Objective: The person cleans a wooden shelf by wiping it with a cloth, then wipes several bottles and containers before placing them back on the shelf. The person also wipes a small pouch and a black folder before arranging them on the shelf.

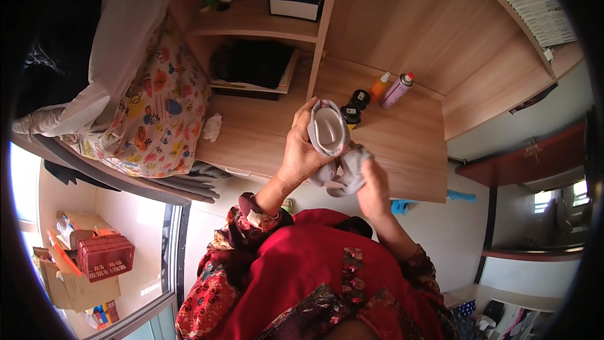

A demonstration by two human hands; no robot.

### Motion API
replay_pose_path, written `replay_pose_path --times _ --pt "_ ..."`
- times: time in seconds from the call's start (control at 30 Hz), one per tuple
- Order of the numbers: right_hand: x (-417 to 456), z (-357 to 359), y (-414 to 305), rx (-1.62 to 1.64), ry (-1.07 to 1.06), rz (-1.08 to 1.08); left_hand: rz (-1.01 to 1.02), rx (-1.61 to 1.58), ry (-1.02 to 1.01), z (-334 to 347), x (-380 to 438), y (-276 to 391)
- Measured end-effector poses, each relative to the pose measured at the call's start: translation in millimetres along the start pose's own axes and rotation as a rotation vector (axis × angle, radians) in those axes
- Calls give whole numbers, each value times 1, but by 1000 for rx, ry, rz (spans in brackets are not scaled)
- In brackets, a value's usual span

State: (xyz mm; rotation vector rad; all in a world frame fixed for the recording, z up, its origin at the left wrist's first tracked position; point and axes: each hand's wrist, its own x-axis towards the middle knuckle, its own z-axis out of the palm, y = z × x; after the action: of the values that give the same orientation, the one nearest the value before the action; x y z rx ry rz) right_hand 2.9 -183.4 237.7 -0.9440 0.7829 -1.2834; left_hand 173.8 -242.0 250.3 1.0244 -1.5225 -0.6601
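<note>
My left hand (300,148) is wrapped around a grey, soft fabric piece (329,132), which looks like a rolled sock. Its rounded end faces up and shows a white oval lining inside a grey rim. Lower down, a looser grey fabric part (348,172) hangs in folds, and the blurred fingers of my right hand (376,189) pinch its right side. Both hands are above the front of a wooden desk (410,151). Whether the two grey parts are one piece or a pair cannot be told.
Beyond my hands stand two black-lidded jars (351,114), an orange spray bottle (379,87) and a purple aerosol can (397,90). A crumpled white tissue (213,127) lies at left, beside a cartoon-print cloth (160,108). An upright wooden divider (323,28) rises behind.
</note>
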Motion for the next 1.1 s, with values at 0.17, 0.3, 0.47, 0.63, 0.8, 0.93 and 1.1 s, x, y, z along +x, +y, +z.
replay_pose_path --times 0.17,0.3,0.47,0.63,0.8,0.93,1.1 --pt "10 21 -60 -312 42 -320 225 161 -91 -12 7 6" --pt "35 52 -83 -1118 -194 -779 223 82 -87 -11 8 18" --pt "47 46 -78 -1370 -342 -796 193 -6 -50 -14 8 21" --pt "45 53 -76 -1358 -324 -711 244 125 -20 -18 8 21" --pt "37 56 -75 -1422 -301 -647 267 292 33 -19 7 22" --pt "28 59 -74 -1432 -251 -628 290 391 39 -15 7 19" --pt "21 52 -83 -1185 -244 -416 229 264 -19 -10 3 17"
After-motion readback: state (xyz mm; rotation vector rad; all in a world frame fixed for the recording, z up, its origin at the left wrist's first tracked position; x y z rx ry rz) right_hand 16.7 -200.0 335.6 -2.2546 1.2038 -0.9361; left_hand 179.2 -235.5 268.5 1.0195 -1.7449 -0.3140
